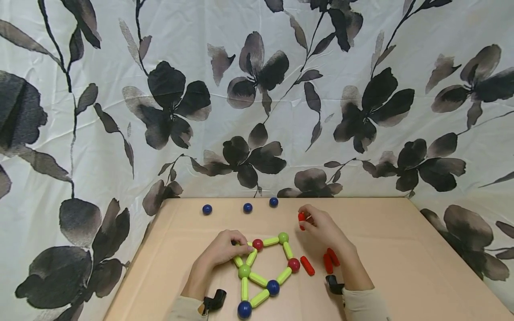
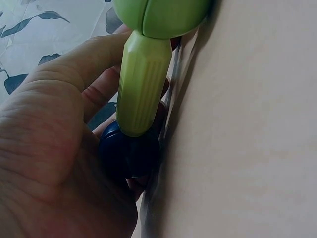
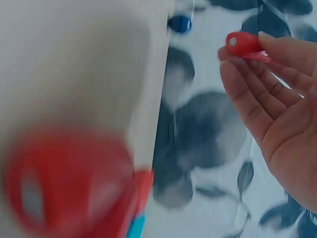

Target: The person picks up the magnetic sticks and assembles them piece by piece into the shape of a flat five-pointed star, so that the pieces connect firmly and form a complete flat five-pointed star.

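Observation:
A flat frame of yellow-green sticks (image 1: 258, 279) joined by balls lies on the table; its corners include a green ball (image 1: 244, 271), a red ball (image 1: 294, 265) and a blue ball (image 1: 273, 287). At the frame's upper left, my left hand (image 1: 225, 247) curls over a corner, hiding it in the head view. In the left wrist view those fingers wrap round a dark blue ball (image 2: 130, 151) at the end of a yellow-green stick (image 2: 143, 84). Raised above the table, my right hand (image 1: 321, 225) pinches a red stick (image 3: 242, 43) between thumb and fingers.
Three loose blue balls (image 1: 247, 208) sit along the table's far edge. Beside the frame's right corner lies a red stick (image 1: 307, 265). Two more red sticks (image 1: 328, 263) lie near my right wrist. A flowered cloth (image 1: 257, 111) hangs behind the table (image 1: 381, 249).

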`<state>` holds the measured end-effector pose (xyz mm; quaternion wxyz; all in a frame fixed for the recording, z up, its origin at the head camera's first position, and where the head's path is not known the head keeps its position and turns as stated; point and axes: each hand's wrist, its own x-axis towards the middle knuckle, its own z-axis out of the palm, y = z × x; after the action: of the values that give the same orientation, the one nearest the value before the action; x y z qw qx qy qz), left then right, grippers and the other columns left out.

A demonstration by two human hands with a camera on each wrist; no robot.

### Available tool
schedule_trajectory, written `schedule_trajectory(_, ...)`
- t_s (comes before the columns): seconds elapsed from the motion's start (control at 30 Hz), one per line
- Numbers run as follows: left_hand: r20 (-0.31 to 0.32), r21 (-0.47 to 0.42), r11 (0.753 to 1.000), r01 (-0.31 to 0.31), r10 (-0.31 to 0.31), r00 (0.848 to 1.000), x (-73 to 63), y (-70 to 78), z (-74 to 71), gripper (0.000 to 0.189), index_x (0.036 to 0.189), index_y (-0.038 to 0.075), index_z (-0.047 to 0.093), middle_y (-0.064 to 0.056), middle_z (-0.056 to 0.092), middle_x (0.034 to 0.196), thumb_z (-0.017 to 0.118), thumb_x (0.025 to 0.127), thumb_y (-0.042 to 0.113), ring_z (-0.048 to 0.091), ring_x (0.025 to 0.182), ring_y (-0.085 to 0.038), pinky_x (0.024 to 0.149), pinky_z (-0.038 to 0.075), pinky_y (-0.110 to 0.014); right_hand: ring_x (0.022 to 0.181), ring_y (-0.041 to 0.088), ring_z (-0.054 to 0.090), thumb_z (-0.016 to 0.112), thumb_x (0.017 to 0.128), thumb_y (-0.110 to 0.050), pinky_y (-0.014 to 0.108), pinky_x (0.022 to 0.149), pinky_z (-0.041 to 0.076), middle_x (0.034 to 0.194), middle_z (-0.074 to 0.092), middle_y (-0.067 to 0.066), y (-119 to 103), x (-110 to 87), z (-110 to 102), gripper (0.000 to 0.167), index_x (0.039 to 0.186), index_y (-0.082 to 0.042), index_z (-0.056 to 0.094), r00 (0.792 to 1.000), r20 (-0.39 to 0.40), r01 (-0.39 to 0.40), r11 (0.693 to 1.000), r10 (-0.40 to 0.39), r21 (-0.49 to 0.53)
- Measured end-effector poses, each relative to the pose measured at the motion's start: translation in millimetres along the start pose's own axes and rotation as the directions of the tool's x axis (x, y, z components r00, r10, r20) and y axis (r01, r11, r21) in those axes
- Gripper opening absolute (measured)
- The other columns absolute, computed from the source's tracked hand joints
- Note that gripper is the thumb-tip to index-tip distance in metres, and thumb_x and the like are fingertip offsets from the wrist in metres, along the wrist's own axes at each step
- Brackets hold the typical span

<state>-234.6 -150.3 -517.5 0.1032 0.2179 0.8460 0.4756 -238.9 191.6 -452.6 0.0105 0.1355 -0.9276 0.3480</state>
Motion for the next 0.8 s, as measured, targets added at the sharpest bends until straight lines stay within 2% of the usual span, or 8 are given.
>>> schedule_trajectory(0.1,0.002,0.002,1.000,-0.011,0.011,1.000,0.5,-0.2,-0.5,0.019,0.078,0.024,0.077,0.009,0.071,0.090,0.080,0.092,0.038,0.063,0.090,-0.012,0.084,0.049,-0.027,0.090,0.018,0.070,0.073,0.096,-0.005,0.034,0.082,0.061,0.105,0.070,0.004,-16,8.0,13,0.031,0.124,-0.013,0.063,1.000,0.012,0.006,0.995,-0.007,0.098)
schedule_trajectory(0.2,0.007,0.001,1.000,-0.006,0.006,1.000,1.3,-0.8,-0.8,0.020,0.078,0.024,0.077,0.009,0.071,0.089,0.080,0.092,0.038,0.063,0.090,-0.012,0.083,0.049,-0.027,0.084,0.015,0.067,0.075,0.095,-0.008,0.030,0.078,0.060,0.100,0.069,0.001,-33,14.1,26,0.026,0.118,-0.014,0.066,0.999,0.031,0.006,0.988,-0.011,0.155)
schedule_trajectory(0.33,0.016,0.001,1.000,0.012,-0.012,1.000,1.8,-0.8,-0.9,0.020,0.078,0.026,0.077,0.011,0.071,0.089,0.080,0.091,0.041,0.063,0.090,-0.013,0.082,0.049,-0.028,0.081,0.018,0.066,0.077,0.094,-0.011,0.029,0.074,0.060,0.097,0.067,0.004,-54,22.3,44,0.024,0.115,-0.011,0.065,0.997,0.071,-0.017,0.967,-0.001,0.256)
schedule_trajectory(0.43,0.026,-0.011,1.000,0.019,-0.018,0.999,1.4,-0.3,-1.1,0.018,0.079,0.028,0.077,0.011,0.071,0.088,0.080,0.091,0.041,0.062,0.090,-0.014,0.082,0.049,-0.029,0.078,0.020,0.068,0.077,0.095,-0.012,0.029,0.071,0.060,0.096,0.066,0.007,-60,27.8,61,0.025,0.115,-0.008,0.063,0.996,0.088,-0.046,0.953,0.021,0.300)
schedule_trajectory(0.53,0.034,-0.027,0.999,0.020,-0.019,0.999,0.7,0.2,-0.4,0.017,0.080,0.027,0.078,0.010,0.071,0.089,0.080,0.091,0.040,0.062,0.090,-0.015,0.081,0.049,-0.029,0.077,0.019,0.066,0.077,0.095,-0.014,0.028,0.069,0.058,0.094,0.066,0.005,-60,30.1,77,0.023,0.113,-0.010,0.063,0.995,0.098,-0.059,0.963,0.034,0.263)
schedule_trajectory(0.67,0.030,-0.020,0.999,0.026,-0.026,0.999,-0.6,0.7,-0.1,0.018,0.080,0.025,0.078,0.010,0.071,0.090,0.080,0.092,0.039,0.062,0.091,-0.014,0.080,0.049,-0.029,0.080,0.016,0.061,0.077,0.095,-0.017,0.029,0.073,0.056,0.094,0.067,0.001,-56,29.6,88,0.020,0.111,-0.011,0.066,0.996,0.079,-0.039,0.993,0.030,0.112)
schedule_trajectory(0.8,0.017,-0.003,1.000,0.029,-0.029,0.999,-1.6,1.0,-2.1,0.019,0.080,0.025,0.078,0.009,0.071,0.090,0.080,0.092,0.040,0.062,0.091,-0.014,0.080,0.049,-0.028,0.081,0.015,0.060,0.077,0.095,-0.018,0.028,0.077,0.057,0.093,0.069,-0.002,-55,30.8,92,0.020,0.112,-0.010,0.071,0.998,0.056,-0.034,0.999,0.033,0.009)
